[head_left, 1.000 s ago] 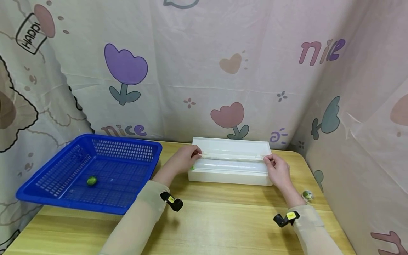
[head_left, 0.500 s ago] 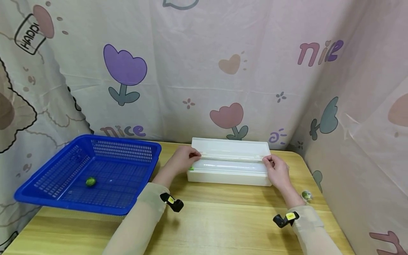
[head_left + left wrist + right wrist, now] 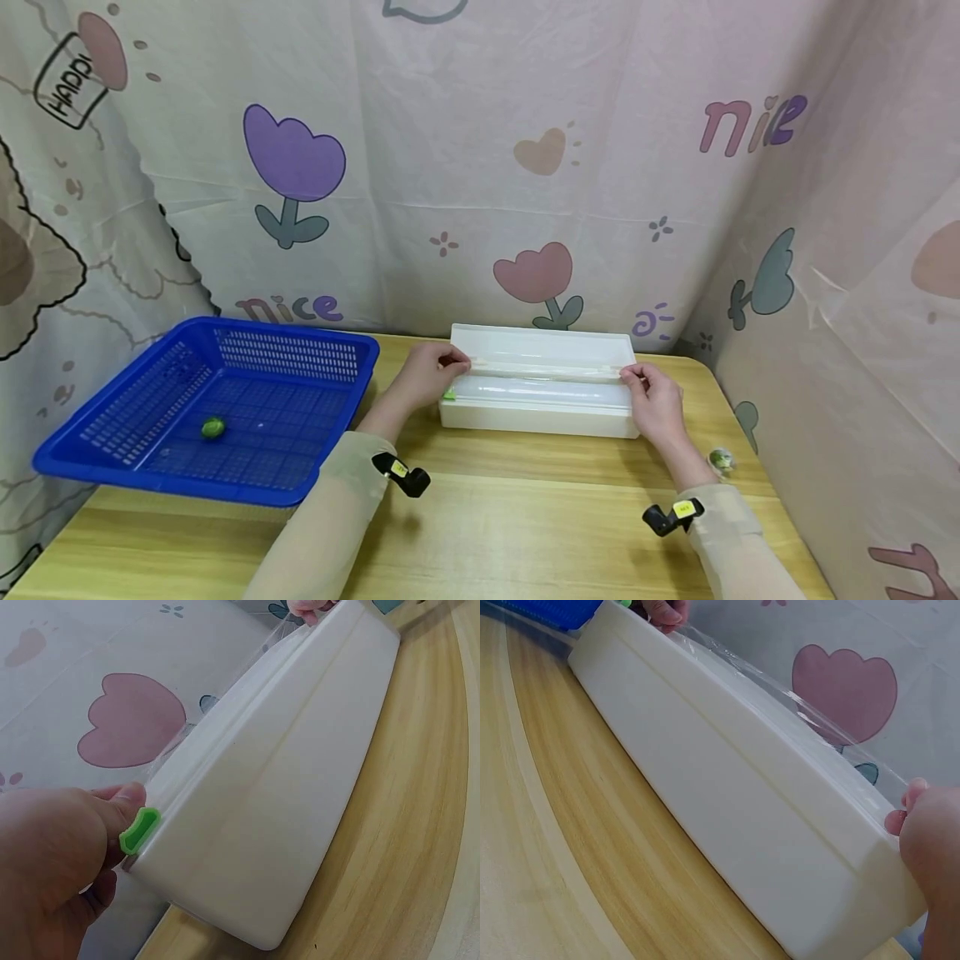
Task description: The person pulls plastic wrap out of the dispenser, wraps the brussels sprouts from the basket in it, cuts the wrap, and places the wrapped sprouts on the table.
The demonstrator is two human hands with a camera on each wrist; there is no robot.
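A white cling film dispenser (image 3: 540, 419) stands at the back of the table with its lid (image 3: 540, 340) tipped back. Inside it a roll shows, and a strip of clear cling film (image 3: 810, 712) stretches above the box between both hands. My left hand (image 3: 426, 377) pinches the film's left end between thumb and fingers, close to a green slider (image 3: 140, 831) on the box's edge. At the other end my right hand (image 3: 656, 402) pinches the film at the box's right corner. The film is thin and hard to make out in the head view.
A blue plastic basket (image 3: 187, 492) sits on the left of the table with one small green ball-shaped vegetable (image 3: 213, 427) in it. A similar green piece, seemingly wrapped in film (image 3: 722, 460), lies beside my right wrist. A patterned curtain (image 3: 420, 167) hangs close behind the box.
Both hands keep their pinch on the film. My left hand has shifted very slightly left; the dispenser and basket stay in place.
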